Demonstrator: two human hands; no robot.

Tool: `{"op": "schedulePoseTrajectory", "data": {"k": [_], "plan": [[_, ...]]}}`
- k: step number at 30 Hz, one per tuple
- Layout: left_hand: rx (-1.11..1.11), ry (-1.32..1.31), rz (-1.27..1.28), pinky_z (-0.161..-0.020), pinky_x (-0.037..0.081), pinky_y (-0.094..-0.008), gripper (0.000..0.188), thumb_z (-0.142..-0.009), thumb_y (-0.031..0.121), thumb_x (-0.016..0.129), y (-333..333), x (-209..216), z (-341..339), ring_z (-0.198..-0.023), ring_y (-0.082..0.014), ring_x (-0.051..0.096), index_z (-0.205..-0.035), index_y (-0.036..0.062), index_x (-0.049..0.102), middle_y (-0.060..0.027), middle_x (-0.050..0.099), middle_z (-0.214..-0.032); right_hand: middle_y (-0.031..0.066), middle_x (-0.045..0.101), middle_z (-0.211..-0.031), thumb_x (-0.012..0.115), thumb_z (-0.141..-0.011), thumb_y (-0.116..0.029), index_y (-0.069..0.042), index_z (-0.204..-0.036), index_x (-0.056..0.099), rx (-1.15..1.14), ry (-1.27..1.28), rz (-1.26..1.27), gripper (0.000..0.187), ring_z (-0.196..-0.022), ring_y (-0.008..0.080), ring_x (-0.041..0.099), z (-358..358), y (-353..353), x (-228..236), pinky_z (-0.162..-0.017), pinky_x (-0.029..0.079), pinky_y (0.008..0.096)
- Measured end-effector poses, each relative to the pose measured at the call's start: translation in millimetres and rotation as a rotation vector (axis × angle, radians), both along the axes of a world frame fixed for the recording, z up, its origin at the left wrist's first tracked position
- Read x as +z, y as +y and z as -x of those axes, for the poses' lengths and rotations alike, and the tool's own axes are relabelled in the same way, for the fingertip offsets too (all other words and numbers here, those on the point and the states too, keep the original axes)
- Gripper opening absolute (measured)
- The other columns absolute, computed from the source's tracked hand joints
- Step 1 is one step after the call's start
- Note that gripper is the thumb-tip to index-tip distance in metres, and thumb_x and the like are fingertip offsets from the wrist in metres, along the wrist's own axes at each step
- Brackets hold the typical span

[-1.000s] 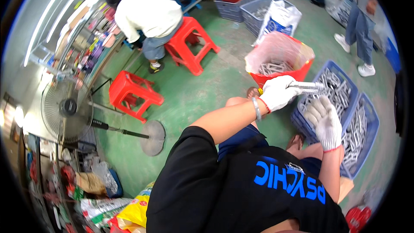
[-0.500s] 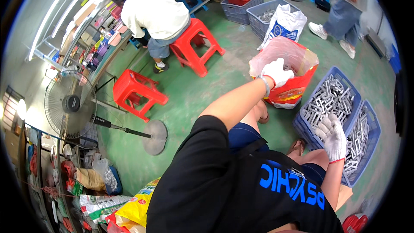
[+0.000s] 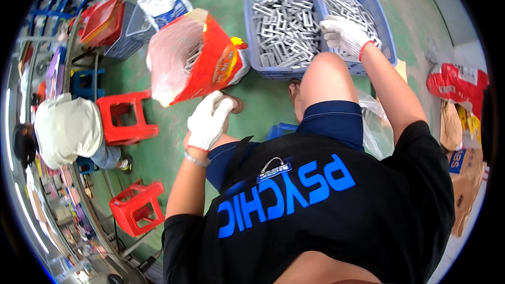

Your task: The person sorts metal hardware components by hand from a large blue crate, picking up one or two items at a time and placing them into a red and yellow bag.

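Both my hands wear white knitted gloves with red cuffs. My left hand (image 3: 206, 120) is raised over my left thigh, just below a red and yellow sack (image 3: 220, 63). Its fingers are loosely bent and apart, with nothing visible in them. The sack gapes open toward the left, and a few grey metal parts (image 3: 193, 59) show inside. My right hand (image 3: 344, 36) hovers over the right blue basket (image 3: 388, 39), fingers reaching left toward the rim beside the left blue basket (image 3: 252, 50). I see nothing in it. Rectangular metal frames (image 3: 286, 23) fill both baskets.
A white sack (image 3: 164, 5) and red bins (image 3: 101, 21) on crates stand at the far left. Red stools (image 3: 126, 118) are near a seated person (image 3: 68, 131) at a workbench. To the right lie a red bag (image 3: 457, 87) and brown cardboard (image 3: 468, 189).
My view has swung right. My left hand has come away from the sack's mouth toward my lap. The right has shifted from over the left basket to the right one, turning over.
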State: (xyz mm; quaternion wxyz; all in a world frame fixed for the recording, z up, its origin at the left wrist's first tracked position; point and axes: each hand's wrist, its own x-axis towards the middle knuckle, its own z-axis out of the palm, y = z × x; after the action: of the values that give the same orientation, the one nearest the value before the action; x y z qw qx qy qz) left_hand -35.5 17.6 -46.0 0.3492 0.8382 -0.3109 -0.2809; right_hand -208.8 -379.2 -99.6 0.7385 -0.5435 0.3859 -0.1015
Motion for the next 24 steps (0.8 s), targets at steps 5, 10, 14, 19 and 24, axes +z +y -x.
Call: {"op": "schedulePoseTrajectory", "data": {"k": [5, 10, 14, 19, 24], "plan": [[0.200, 0.344, 0.037, -0.070, 0.055, -0.0282, 0.043, -0.093, 0.030, 0.069, 20.3, -40.3, -19.2, -0.079, -0.0156, 0.066, -0.124, 0.0015, 0.060, -0.0087, 0.068, -0.102, 0.0068, 0.065, -0.098, 0.078, -0.076, -0.028, -0.003, -0.131, 0.058, 0.056, 0.307, 0.167, 0.064, -0.072, 0.0163, 0.057, 5.5, -30.0, -56.5, -0.058, 0.044, 0.0330], [0.515, 0.711, 0.096, -0.066, 0.053, -0.0297, 0.035, -0.094, 0.027, 0.065, 24.8, -60.3, -31.0, -0.071, -0.0181, 0.065, -0.119, 0.0025, 0.061, -0.0082, 0.067, -0.089, 0.0134, 0.068, -0.091, 0.075, -0.068, -0.028, 0.000, -0.107, 0.070, 0.232, 0.504, 0.399, 0.048, -0.078, 0.0214, 0.062, -27.9, -39.1, -110.1, -0.067, 0.049, 0.0358], [0.525, 0.847, 0.096, -0.066, 0.053, -0.0305, 0.035, -0.095, 0.025, 0.063, 8.0, -75.1, -19.6, -0.071, -0.0205, 0.065, -0.120, 0.0012, 0.060, -0.0103, 0.067, -0.090, 0.0238, 0.069, -0.108, 0.075, -0.061, -0.034, 0.001, -0.109, 0.069, 0.562, 0.705, 0.718, 0.059, -0.102, 0.0333, 0.067, -50.3, -46.7, -166.3, -0.088, 0.053, 0.0389], [0.498, 0.910, -0.064, -0.069, 0.056, -0.0314, 0.039, -0.096, 0.027, 0.063, -23.2, -90.8, -13.6, -0.075, -0.0212, 0.067, -0.123, -0.0002, 0.059, -0.0125, 0.067, -0.094, 0.0212, 0.070, -0.108, 0.076, -0.062, -0.025, -0.003, -0.115, 0.064, 1.043, 0.885, 0.850, 0.059, -0.099, 0.0346, 0.068, -84.6, -35.2, -204.0, -0.085, 0.056, 0.0430], [0.505, 0.922, -0.108, -0.071, 0.056, -0.0285, 0.044, -0.093, 0.029, 0.067, -43.7, -94.9, -23.1, -0.077, -0.0171, 0.067, -0.123, -0.0022, 0.059, -0.0111, 0.067, -0.094, 0.0151, 0.057, -0.135, 0.070, -0.077, -0.018, -0.012, -0.136, 0.051, 1.242, 0.828, 1.165, 0.062, -0.125, 0.0338, 0.055, -96.6, -10.7, -245.2, -0.098, 0.049, 0.0442]]}}
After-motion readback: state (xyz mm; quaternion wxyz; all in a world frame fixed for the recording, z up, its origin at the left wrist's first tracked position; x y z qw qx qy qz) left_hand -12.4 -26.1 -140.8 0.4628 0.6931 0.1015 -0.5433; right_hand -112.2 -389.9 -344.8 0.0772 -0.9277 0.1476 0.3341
